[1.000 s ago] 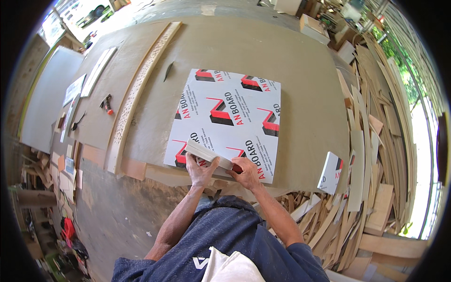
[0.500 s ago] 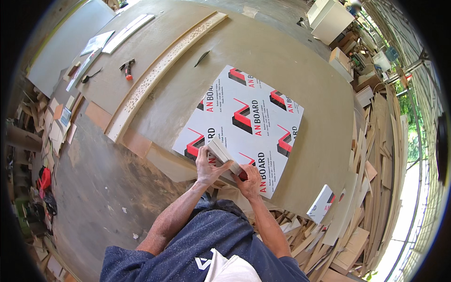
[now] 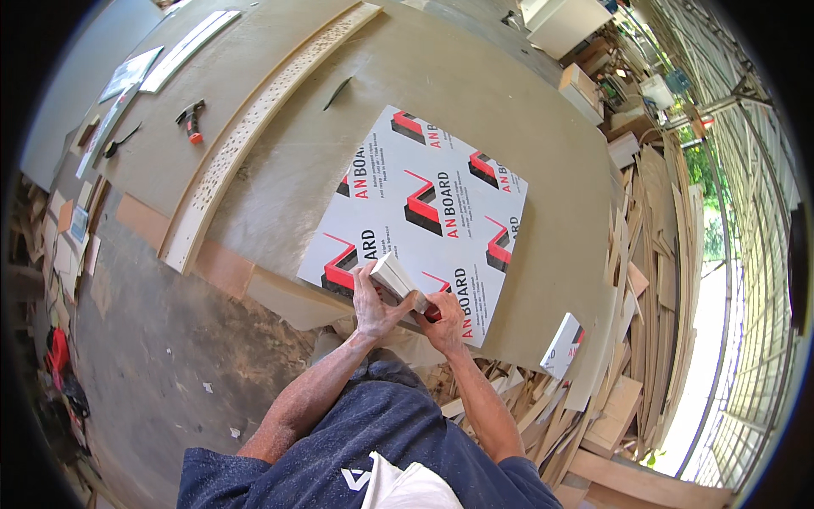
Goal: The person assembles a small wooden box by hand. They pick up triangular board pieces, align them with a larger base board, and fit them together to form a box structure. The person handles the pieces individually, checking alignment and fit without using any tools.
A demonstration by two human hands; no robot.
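gripping a pale rectangular block (image 3: 397, 280) at the near edge of the white printed panel (image 3: 420, 212) on the table (image 3: 492, 85), left hand (image 3: 373, 305) was clamped on it while right hand (image 3: 443, 321) was closed around a red-handled tool (image 3: 429, 310) beside it.

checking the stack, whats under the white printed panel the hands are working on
The white printed panel lies flat on a large brown board. Whatever sits directly beneath the panel is covered, so I cannot tell.
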